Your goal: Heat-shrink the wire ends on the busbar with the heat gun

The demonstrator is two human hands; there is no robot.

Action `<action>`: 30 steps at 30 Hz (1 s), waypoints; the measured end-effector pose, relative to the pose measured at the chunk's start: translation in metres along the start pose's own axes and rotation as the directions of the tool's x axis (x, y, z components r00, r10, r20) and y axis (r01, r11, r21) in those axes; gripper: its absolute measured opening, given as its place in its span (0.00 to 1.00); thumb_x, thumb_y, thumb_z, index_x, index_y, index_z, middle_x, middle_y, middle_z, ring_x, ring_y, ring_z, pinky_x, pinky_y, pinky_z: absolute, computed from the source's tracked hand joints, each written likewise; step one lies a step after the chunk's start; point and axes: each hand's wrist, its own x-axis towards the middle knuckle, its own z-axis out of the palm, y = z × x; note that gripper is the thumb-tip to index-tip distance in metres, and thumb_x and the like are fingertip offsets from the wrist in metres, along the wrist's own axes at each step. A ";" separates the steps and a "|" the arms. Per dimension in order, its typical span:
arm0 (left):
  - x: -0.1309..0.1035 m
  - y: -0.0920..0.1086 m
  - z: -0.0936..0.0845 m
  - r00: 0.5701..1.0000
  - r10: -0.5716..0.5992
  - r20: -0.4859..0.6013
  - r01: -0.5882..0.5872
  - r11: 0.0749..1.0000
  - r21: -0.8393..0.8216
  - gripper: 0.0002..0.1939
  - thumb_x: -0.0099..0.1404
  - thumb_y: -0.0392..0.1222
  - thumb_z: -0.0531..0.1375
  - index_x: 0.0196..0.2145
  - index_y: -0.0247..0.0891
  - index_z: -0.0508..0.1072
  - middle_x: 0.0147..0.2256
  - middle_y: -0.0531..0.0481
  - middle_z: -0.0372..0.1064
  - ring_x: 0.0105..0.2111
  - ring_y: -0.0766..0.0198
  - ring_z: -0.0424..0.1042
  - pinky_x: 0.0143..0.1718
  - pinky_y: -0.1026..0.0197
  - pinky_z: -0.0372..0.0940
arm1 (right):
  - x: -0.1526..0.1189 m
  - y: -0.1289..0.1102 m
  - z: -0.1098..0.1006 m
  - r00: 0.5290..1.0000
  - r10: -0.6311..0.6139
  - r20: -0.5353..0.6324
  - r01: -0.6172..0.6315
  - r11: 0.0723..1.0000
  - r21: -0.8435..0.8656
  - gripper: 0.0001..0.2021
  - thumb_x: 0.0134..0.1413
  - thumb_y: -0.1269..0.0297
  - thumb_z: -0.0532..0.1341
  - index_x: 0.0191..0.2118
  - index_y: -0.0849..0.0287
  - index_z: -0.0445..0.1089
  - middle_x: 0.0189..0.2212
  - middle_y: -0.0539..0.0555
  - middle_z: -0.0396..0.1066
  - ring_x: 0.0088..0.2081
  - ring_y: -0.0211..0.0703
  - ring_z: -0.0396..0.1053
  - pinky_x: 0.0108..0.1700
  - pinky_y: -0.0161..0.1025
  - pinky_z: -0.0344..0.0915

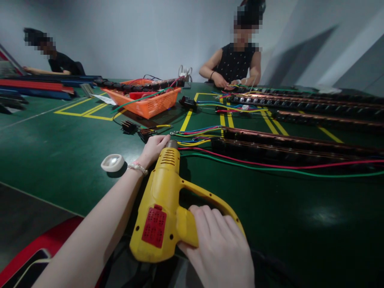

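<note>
My right hand (222,244) is wrapped round the handle of a yellow heat gun (165,192), whose metal nozzle points away from me. Just beyond the nozzle is my left hand (154,149), its fingers closed and their tips partly hidden. Coloured wires (198,143) run in to the fingers from the right, and the grip on them is partly covered by the nozzle. A long red wire (240,161) and a green wire (255,168) also lead off to the right. Dark long strips with copper-coloured bars (270,150) lie beside them.
A small white dish (112,163) sits left of my left wrist. Black connectors (129,127) lie beyond my hand. An orange basket (150,106) holds more parts. Across the green table (60,152), one person (237,68) handles wires; another person (61,62) sits at far left.
</note>
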 end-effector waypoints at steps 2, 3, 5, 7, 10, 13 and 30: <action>0.000 -0.001 0.000 1.000 0.005 -0.002 -0.005 1.000 0.002 0.22 0.62 0.54 0.48 0.18 0.36 0.60 0.18 0.53 0.57 0.23 0.68 0.54 0.24 0.64 0.47 | 0.001 0.002 -0.001 1.000 -0.011 -0.011 0.011 1.000 -0.002 0.25 0.34 0.57 0.72 0.41 0.60 0.68 0.30 0.49 0.71 0.30 0.43 0.65 0.35 0.41 0.54; 0.001 -0.001 -0.001 1.000 0.011 -0.001 -0.011 1.000 0.003 0.23 0.62 0.54 0.48 0.18 0.36 0.60 0.18 0.53 0.56 0.23 0.68 0.53 0.24 0.64 0.47 | 0.001 0.003 -0.001 1.000 -0.017 -0.009 0.017 1.000 -0.003 0.25 0.33 0.57 0.72 0.41 0.60 0.68 0.30 0.49 0.71 0.30 0.43 0.65 0.35 0.41 0.54; 0.001 -0.002 -0.001 1.000 0.026 0.005 -0.026 1.000 0.008 0.23 0.62 0.55 0.48 0.17 0.36 0.60 0.18 0.54 0.56 0.22 0.68 0.53 0.24 0.64 0.46 | 0.001 0.008 -0.001 1.000 -0.022 -0.010 0.022 1.000 0.002 0.26 0.31 0.57 0.73 0.40 0.59 0.69 0.30 0.48 0.71 0.30 0.43 0.65 0.35 0.40 0.54; 0.000 -0.002 -0.001 0.999 0.034 0.011 -0.034 0.999 0.020 0.23 0.62 0.55 0.48 0.17 0.36 0.60 0.18 0.54 0.56 0.22 0.68 0.53 0.23 0.64 0.46 | -0.001 0.013 -0.001 1.000 -0.020 -0.016 0.020 1.000 0.015 0.25 0.33 0.57 0.72 0.40 0.58 0.69 0.29 0.47 0.70 0.31 0.43 0.65 0.36 0.40 0.54; -0.001 0.000 -0.001 1.000 0.029 0.011 -0.030 0.999 0.041 0.23 0.62 0.55 0.48 0.17 0.36 0.60 0.17 0.54 0.57 0.21 0.68 0.54 0.23 0.63 0.46 | -0.006 0.022 -0.002 0.999 -0.012 -0.030 0.013 0.999 0.037 0.17 0.47 0.53 0.65 0.40 0.58 0.69 0.30 0.48 0.71 0.32 0.43 0.66 0.38 0.40 0.54; -0.003 0.002 -0.001 0.999 0.036 0.013 -0.036 0.998 0.047 0.24 0.63 0.54 0.47 0.17 0.36 0.60 0.17 0.54 0.57 0.20 0.69 0.54 0.24 0.63 0.47 | -0.011 0.032 -0.005 0.999 -0.008 -0.036 0.010 0.999 0.047 0.17 0.61 0.51 0.51 0.40 0.58 0.69 0.30 0.50 0.72 0.33 0.42 0.66 0.39 0.40 0.54; -0.003 0.001 0.000 1.000 -0.024 0.018 0.023 0.996 0.082 0.25 0.63 0.56 0.47 0.16 0.37 0.60 0.16 0.54 0.55 0.20 0.68 0.55 0.23 0.63 0.45 | -0.034 0.092 -0.033 0.999 -0.027 0.037 0.036 0.961 -0.276 0.13 0.58 0.59 0.49 0.42 0.59 0.65 0.30 0.53 0.68 0.29 0.45 0.64 0.34 0.41 0.54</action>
